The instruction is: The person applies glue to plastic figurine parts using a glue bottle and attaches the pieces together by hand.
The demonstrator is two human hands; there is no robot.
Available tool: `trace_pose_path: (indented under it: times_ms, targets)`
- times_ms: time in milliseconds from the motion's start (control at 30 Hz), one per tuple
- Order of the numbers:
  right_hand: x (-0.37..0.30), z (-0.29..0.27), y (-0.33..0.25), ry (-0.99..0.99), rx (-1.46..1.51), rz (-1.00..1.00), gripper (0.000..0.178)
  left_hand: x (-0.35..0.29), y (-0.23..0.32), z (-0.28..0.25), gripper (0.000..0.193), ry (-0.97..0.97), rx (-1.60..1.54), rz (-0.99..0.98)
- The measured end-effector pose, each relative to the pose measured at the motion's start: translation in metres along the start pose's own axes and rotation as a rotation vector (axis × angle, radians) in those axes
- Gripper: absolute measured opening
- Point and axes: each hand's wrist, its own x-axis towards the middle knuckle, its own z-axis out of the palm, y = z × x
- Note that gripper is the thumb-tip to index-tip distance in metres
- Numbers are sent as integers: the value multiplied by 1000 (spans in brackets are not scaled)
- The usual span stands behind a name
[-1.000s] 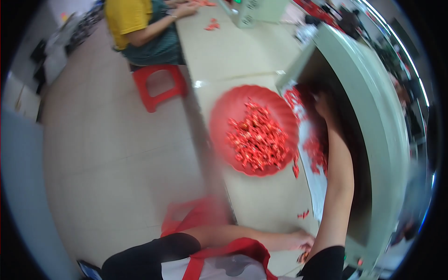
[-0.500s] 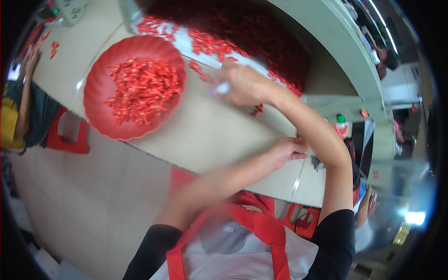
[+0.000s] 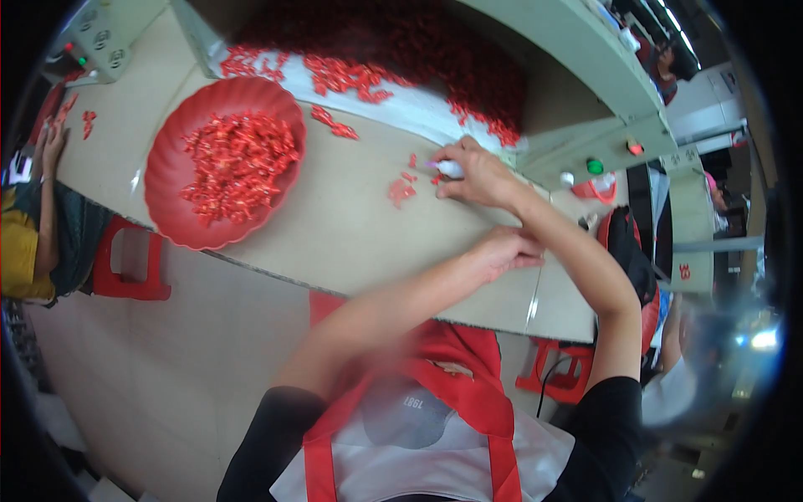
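Observation:
My right hand [image 3: 475, 176] rests on the beige table [image 3: 335, 234] and grips a small white piece [image 3: 449, 169] between the fingertips, close to the white belt edge. A few small red pieces [image 3: 400, 191] lie just left of that hand. My left hand [image 3: 506, 249] lies closed on the table nearer to me, with nothing visible in it. A large red scalloped bowl [image 3: 167, 217] full of small red pieces [image 3: 238, 163] stands to the left. More red pieces [image 3: 351, 75] are heaped on the white belt at the back.
A pale green machine housing [image 3: 577, 58] with buttons arches over the belt. A grey control box [image 3: 104, 38] stands at the far left corner. Another person [image 3: 33, 217] sits at the left on a red stool [image 3: 125, 272]. Red stools [image 3: 569, 381] stand at the lower right.
The view has swung from the far side round to above my hands. My right hand has drawn back from the belt toward the table, and the left hand has stayed near the table edge.

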Motion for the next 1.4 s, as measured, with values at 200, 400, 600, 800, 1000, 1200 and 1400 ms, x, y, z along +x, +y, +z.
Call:
trace_pose_path:
  times_ms: [200, 400, 600, 800, 1000, 1200, 1400]
  targets:
    - [0, 12, 21, -68, -21, -133, 29, 14, -28, -14, 24, -89, -30, 0]
    - [13, -4, -6, -173, -23, -107, 31, 9, -31, -17, 25, -70, -45, 12]
    - [139, -62, -70, 307, 78, -60, 44, 12, -20, -11, 21, -92, -71, 47]
    - [141, -66, -62, 202, -17, -161, 25, 0, 8, -4, 25, 36, -67, 2]
    - [61, -5, -25, -67, -25, -83, 24, -6, -7, -6, 29, 74, -63, -38]
    - [42, -9, -8, -158, -149, -203, 26, 5, -16, 6, 23, 7, 55, -74]
    - [30, 12, -9, -57, -81, -350, 24, -3, -9, -2, 42, -119, 157, -11]
